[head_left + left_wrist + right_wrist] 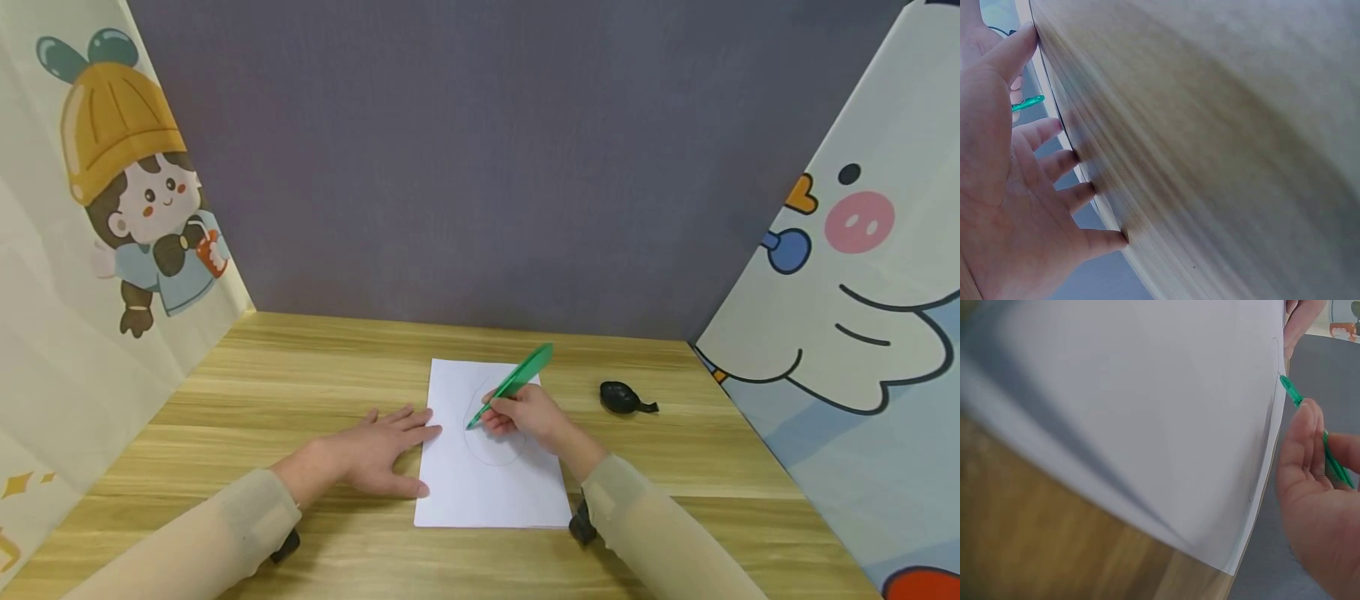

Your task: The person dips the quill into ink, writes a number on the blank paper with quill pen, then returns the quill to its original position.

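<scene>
We note the wooden table [315, 367]; at lower centre, the white sheet [495, 492], faint oval drawn; left hand [378, 454] lies flat, fingers straight, evidently steadying its edge; right hand [525, 417] grips the green pen [517, 382], tip on paper.

The right hand [1319, 506] holds a green pen [1316, 434], and its tip touches the white sheet of paper [1147, 412] near the edge. The paper lies on the wooden desk [1035, 537]. A faint pencil line curves beside the tip.
</scene>
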Available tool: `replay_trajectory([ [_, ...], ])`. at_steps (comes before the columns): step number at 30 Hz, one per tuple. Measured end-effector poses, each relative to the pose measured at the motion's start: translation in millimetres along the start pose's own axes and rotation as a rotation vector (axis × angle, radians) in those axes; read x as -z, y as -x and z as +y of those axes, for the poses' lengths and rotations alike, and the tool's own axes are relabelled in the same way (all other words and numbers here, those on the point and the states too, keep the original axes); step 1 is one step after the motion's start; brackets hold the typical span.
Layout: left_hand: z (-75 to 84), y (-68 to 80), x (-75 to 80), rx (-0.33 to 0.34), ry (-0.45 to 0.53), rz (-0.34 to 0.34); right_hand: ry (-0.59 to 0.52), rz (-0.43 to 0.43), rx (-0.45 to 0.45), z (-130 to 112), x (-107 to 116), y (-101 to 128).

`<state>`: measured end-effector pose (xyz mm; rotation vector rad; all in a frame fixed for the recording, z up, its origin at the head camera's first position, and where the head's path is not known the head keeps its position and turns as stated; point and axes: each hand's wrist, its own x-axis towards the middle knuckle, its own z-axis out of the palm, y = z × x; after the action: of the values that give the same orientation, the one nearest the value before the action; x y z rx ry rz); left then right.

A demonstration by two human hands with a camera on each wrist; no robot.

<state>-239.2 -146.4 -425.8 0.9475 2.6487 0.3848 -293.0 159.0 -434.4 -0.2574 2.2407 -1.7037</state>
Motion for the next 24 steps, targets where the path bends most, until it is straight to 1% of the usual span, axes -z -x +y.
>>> replay_trajectory([
  [13, 0.5, 0.3, 0.8, -0.001, 0.000, 0.000, -0.003, -0.045, -0.002, -1.6, 1.5, 3.6],
  [19, 1.2, 0.5, 1.4, 0.001, -0.007, -0.001, 0.002, -0.053, 0.001, -0.4, 2.1, 2.9],
  [24, 2.2, 1.1, 2.2, -0.002, -0.004, -0.004, -0.024, -0.055, 0.002, 1.8, 5.1, 1.9],
])
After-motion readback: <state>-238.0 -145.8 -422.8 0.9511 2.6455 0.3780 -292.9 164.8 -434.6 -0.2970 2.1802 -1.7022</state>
